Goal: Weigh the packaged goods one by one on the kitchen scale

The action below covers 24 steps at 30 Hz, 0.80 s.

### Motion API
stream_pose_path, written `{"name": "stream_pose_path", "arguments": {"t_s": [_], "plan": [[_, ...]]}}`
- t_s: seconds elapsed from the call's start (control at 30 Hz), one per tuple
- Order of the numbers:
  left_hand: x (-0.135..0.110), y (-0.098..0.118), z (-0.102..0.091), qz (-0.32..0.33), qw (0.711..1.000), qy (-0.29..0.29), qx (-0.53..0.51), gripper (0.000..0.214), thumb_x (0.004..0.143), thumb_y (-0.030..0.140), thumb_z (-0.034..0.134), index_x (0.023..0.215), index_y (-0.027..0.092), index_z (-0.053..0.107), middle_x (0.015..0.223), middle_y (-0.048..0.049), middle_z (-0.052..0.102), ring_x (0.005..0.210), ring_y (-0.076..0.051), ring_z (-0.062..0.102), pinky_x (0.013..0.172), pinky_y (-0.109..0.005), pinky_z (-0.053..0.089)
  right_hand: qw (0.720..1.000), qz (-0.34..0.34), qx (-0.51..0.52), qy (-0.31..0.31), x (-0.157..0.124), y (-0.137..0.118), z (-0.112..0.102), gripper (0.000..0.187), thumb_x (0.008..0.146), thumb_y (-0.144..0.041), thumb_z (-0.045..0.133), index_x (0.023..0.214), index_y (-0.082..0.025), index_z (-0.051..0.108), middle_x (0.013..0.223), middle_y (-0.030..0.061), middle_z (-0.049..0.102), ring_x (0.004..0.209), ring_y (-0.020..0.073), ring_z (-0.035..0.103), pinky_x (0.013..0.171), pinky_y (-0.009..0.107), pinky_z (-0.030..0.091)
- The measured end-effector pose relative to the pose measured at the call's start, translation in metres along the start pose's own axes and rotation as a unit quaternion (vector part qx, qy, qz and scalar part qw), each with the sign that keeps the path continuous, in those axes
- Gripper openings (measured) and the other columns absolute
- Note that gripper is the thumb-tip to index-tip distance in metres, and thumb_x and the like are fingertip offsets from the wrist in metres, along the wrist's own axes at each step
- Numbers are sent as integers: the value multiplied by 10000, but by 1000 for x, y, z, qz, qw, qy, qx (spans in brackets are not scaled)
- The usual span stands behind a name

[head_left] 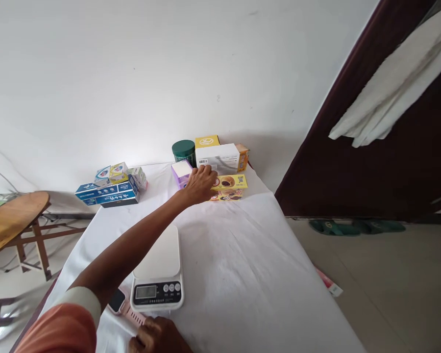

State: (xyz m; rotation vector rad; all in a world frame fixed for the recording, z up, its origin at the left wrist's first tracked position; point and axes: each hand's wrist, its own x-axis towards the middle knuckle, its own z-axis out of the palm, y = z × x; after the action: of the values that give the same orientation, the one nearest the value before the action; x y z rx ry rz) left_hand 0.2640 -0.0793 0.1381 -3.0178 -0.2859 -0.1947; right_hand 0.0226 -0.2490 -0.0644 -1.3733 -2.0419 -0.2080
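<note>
My left hand reaches across the table with its fingers curled over the left end of a yellow snack box, which lies on another patterned snack box. A purple box with a white top stands just left of those fingers. At the bottom edge my right hand is closed beside the end of a pink-strapped smartwatch; whatever its fingers hold is hidden. Between the hands sits a white kitchen scale, partly under my left forearm. Its display shows no readable number.
Blue cartons with small boxes on top sit at the table's back left. A green-lidded canister, a yellow box and a white box stand near the wall. A wooden table is left; green slippers lie right.
</note>
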Motion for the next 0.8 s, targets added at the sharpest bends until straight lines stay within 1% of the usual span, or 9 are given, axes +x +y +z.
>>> {"name": "stream_pose_path", "arguments": {"t_s": [0.1, 0.17, 0.27, 0.4, 0.47, 0.53, 0.67, 0.73, 0.8], "plan": [[-20, -4, -17, 4, 1000, 6, -29, 308, 895, 344, 705, 1115, 181, 562, 1176, -118, 592, 1098, -290, 539, 895, -404, 439, 997, -3, -25, 74, -2, 0, 2, 267, 774, -300, 720, 639, -223, 503, 561, -16, 553, 484, 164, 536, 404, 278, 311], [-46, -10, -34, 1, 997, 38, -66, 320, 912, 355, 681, 1148, 183, 549, 1168, -115, 587, 1068, -283, 546, 886, -410, 447, 996, -2, -22, 87, -4, 0, -3, 256, 798, -278, 690, 659, -228, 481, 575, -22, 547, 499, 158, 530, 429, 284, 330], [-100, -23, -63, 6, 989, 62, -134, 306, 917, 346, 672, 1149, 188, 552, 1111, -91, 572, 994, -258, 554, 839, -392, 460, 998, 3, -9, 58, -4, 2, -16, 250, 817, -269, 687, 704, -229, 467, 616, -22, 563, 554, 154, 546, 489, 286, 368], [-175, -37, -87, -1, 985, 18, -172, 226, 944, 368, 644, 1080, 203, 573, 1028, -56, 556, 897, -221, 547, 761, -358, 460, 1000, -9, 22, -8, -2, 5, -36, 261, 826, -250, 708, 753, -225, 459, 676, -15, 589, 630, 153, 567, 528, 290, 351], [-204, -41, -86, -23, 985, -2, -169, 223, 948, 381, 639, 1080, 213, 577, 1028, -53, 558, 885, -218, 547, 753, -361, 463, 999, -8, 35, -40, -1, 7, -44, 251, 849, -231, 697, 774, -223, 458, 699, -14, 598, 657, 155, 579, 541, 295, 338], [-222, -42, -79, -44, 984, -23, -169, 224, 938, 387, 651, 1070, 220, 580, 1028, -55, 562, 886, -225, 550, 764, -377, 473, 997, -4, 49, -58, 0, 7, -49, 238, 862, -211, 688, 793, -221, 460, 730, -15, 611, 680, 154, 588, 563, 301, 336], [-236, -44, -62, -70, 979, -33, -190, 220, 934, 384, 652, 1073, 225, 588, 1046, -70, 585, 936, -248, 574, 818, -413, 505, 996, 5, 68, -60, 0, 5, -56, 210, 852, -164, 678, 824, -219, 477, 779, -23, 624, 735, 159, 593, 626, 316, 362], [-238, -46, -57, -79, 977, -23, -197, 354, 903, 405, 701, 1191, 237, 581, 1115, -83, 603, 1025, -269, 592, 890, -443, 517, 996, 12, 75, -52, 0, 5, -57, 199, 861, -156, 668, 836, -220, 482, 785, -24, 622, 748, 161, 590, 650, 317, 371], [-241, -48, -55, -88, 977, -4, -195, 607, 830, 441, 786, 1342, 253, 521, 1251, -106, 593, 1164, -304, 580, 992, -486, 500, 996, 13, 78, -44, -1, 5, -56, 200, 863, -146, 662, 830, -220, 479, 778, -23, 616, 739, 161, 581, 645, 319, 361]]}}
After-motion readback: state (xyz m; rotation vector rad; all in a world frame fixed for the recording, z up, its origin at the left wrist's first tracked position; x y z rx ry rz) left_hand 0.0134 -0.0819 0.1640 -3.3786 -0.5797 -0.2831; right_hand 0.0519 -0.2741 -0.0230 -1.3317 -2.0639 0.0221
